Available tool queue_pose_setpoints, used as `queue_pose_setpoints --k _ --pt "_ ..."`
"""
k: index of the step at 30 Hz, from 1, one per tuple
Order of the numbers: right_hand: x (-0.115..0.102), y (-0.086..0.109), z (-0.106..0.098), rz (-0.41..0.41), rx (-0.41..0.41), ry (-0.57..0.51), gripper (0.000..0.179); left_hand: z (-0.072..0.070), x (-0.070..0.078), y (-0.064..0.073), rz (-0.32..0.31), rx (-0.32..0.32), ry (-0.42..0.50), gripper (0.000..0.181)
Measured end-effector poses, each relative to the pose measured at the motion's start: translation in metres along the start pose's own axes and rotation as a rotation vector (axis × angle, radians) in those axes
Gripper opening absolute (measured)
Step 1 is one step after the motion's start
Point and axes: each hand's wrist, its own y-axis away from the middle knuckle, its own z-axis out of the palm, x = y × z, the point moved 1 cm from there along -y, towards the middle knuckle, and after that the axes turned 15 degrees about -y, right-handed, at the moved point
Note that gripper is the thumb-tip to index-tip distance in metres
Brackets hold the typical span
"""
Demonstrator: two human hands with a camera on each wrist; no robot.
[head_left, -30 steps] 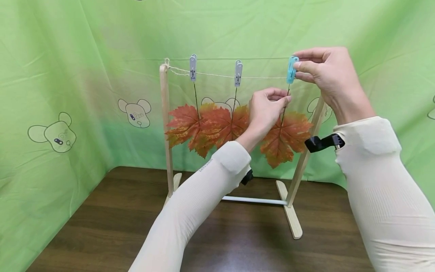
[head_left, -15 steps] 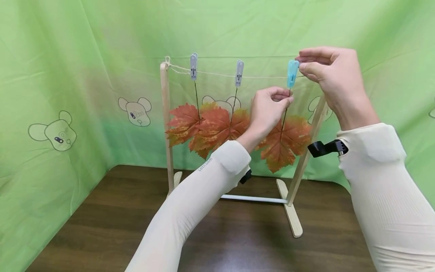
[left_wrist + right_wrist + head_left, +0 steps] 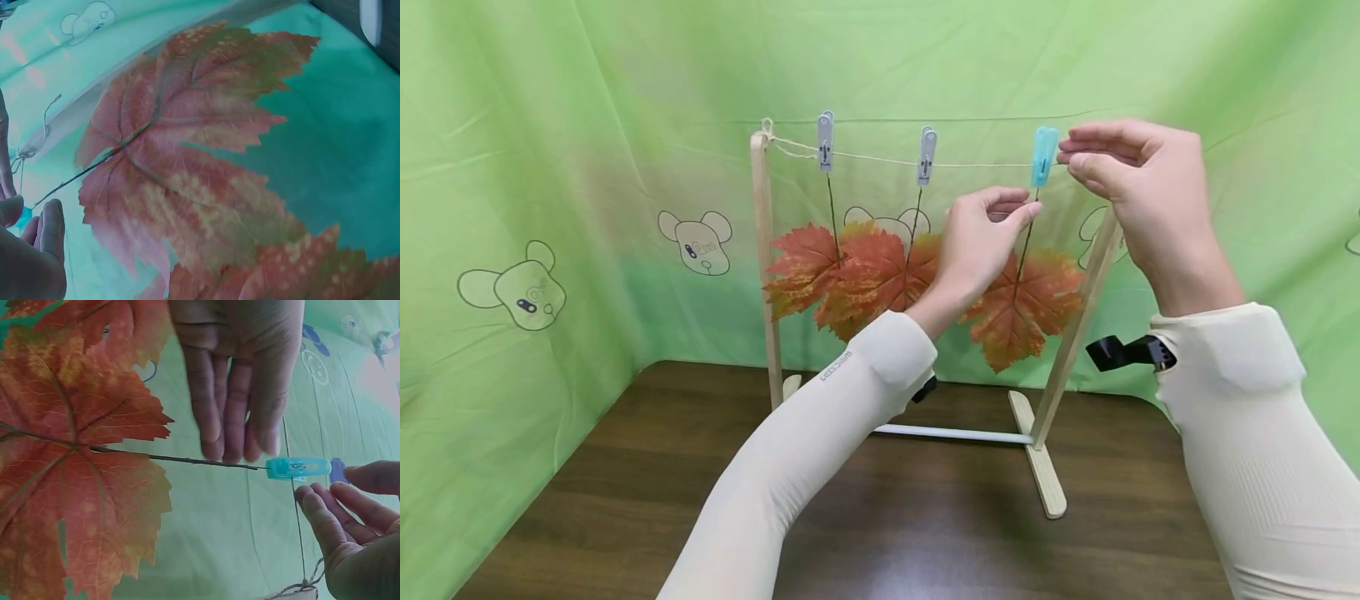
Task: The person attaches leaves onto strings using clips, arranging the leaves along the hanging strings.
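Note:
A teal clothespin (image 3: 1043, 157) sits on the string (image 3: 977, 165) and bites the stem top of the right-hand autumn leaf (image 3: 1022, 308). My right hand (image 3: 1161, 204) is just right of the clothespin, its fingers spread apart from it. In the right wrist view a gap shows between those fingertips and the clothespin (image 3: 297, 467). My left hand (image 3: 981, 237) hovers at the stem with nearly straight fingers; in the right wrist view they stay beside the stem (image 3: 194, 461) without pinching it. The left wrist view shows the leaf (image 3: 169, 137) hanging large.
Two grey clothespins, one at the left (image 3: 825, 142) and one mid-string (image 3: 927, 157), hold two more leaves. The string spans a wooden frame with a left post (image 3: 766, 267), a right post (image 3: 1078, 325) and a white crossbar (image 3: 955, 433). It stands on a brown table (image 3: 880, 517) before green cloth.
My right hand has let go of the teal clothespin and moved right. The left fingers have loosened from the stem and shifted slightly left. The leaf stays hanging.

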Motion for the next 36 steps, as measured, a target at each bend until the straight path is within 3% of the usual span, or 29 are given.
queue_pose_setpoints --k 5,11,14,22,30,36 --pt "0.001 0.007 -0.003 -0.043 0.022 -0.047 0.018 -0.009 -0.002 0.010 0.038 -0.007 -0.027 0.032" --pt "0.004 0.022 -0.006 -0.108 0.022 -0.028 0.020 -0.023 -0.010 0.029 0.078 -0.009 -0.037 0.034" --pt "0.008 0.034 -0.006 -0.151 0.010 0.060 0.021 -0.032 -0.017 0.041 0.113 -0.006 -0.039 0.033" --pt "0.025 0.065 -0.009 -0.208 0.004 0.577 0.025 -0.059 -0.041 0.072 0.201 0.030 -0.110 0.028" --pt "0.046 0.089 -0.011 -0.245 -0.066 0.690 0.026 -0.086 -0.075 0.105 0.212 0.085 -0.317 0.029" --pt "0.062 0.104 -0.012 -0.350 -0.134 0.726 0.025 -0.101 -0.096 0.130 0.184 0.043 -0.481 0.031"
